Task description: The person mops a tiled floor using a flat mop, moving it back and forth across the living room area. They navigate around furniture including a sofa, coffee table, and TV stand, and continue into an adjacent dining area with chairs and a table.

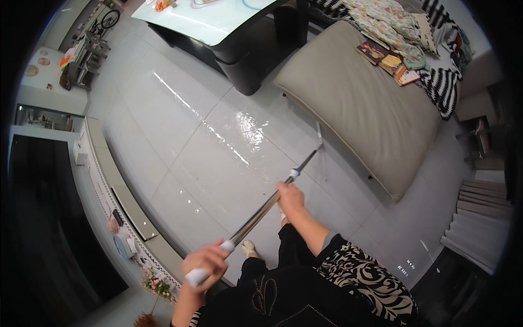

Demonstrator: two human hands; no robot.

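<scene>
A long-handled mop (257, 217) with a shiny metal pole runs slantwise from near my body toward the sofa. My left hand (204, 267) is closed round the white grip at its upper end. Further down the pole, just short of a blue and white collar, my right hand (291, 199) is wrapped round the metal. The narrow flat mop head (320, 136) lies on the glossy tiled floor (201, 158) along the edge of the grey-beige sofa seat (359, 92). Part of the head is blurred, and its far end may be under the sofa.
A glass-topped table (212, 24) with a dark base stands ahead. Books (387, 61) and a floral blanket (381, 24) lie on the sofa. Along the left runs a low cabinet (128, 188) with a flower arrangement (157, 284), below a large dark screen (52, 218). Curtains (474, 218) hang at right.
</scene>
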